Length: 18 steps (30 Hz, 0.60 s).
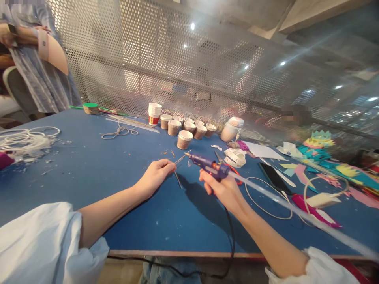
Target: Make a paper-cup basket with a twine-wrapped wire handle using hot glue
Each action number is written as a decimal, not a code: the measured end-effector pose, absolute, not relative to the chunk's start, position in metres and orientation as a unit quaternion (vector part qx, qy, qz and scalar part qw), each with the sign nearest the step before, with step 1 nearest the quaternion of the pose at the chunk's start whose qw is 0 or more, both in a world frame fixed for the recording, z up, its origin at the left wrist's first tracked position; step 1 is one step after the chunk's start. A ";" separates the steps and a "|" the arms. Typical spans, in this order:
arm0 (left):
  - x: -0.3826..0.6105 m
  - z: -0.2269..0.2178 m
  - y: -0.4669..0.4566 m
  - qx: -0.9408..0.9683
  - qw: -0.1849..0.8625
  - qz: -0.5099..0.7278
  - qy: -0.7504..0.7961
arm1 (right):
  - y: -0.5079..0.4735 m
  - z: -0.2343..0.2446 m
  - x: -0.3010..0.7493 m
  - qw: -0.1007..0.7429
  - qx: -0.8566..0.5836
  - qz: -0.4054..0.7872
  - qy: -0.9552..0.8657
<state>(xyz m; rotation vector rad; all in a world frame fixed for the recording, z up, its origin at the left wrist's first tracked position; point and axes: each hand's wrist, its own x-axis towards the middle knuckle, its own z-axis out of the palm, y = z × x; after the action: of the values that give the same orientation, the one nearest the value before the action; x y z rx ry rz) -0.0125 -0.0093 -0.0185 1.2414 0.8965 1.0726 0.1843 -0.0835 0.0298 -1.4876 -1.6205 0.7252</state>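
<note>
My right hand (pixel 220 187) is wrapped round the handle of a blue hot glue gun (pixel 207 163), its nozzle pointing left. A long clear glue stick (pixel 266 193) runs out of the gun's back toward the lower right. Between the pinched thumb and fingers of my left hand (pixel 160 173) is a thin cord (pixel 180 158). The nozzle tip is at or very near the cord's upper end; whether they touch I cannot tell. A loose end (pixel 178 180) hangs below those fingers. Just beyond stands a small twine-wrapped paper cup (pixel 185 140).
Several wrapped cups (pixel 199 131) and a stack of paper cups (pixel 154 113) stand at the back. Coiled white cord (pixel 28 138) lies left; a phone (pixel 275 177), a pink pouch (pixel 316 213) and paper scraps lie right. The gun's black cable (pixel 231 232) drops over the table edge. A person (pixel 44 59) stands back left.
</note>
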 end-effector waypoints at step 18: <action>-0.013 -0.017 -0.011 0.610 0.501 0.450 0.418 | -0.081 0.008 0.178 0.381 -0.599 0.341 -0.616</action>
<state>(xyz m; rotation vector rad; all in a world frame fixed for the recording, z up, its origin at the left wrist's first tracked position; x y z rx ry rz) -0.0128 -0.0107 -0.0171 1.4737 1.0112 1.0869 0.1779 -0.0813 0.0079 -1.5300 -1.5715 0.8704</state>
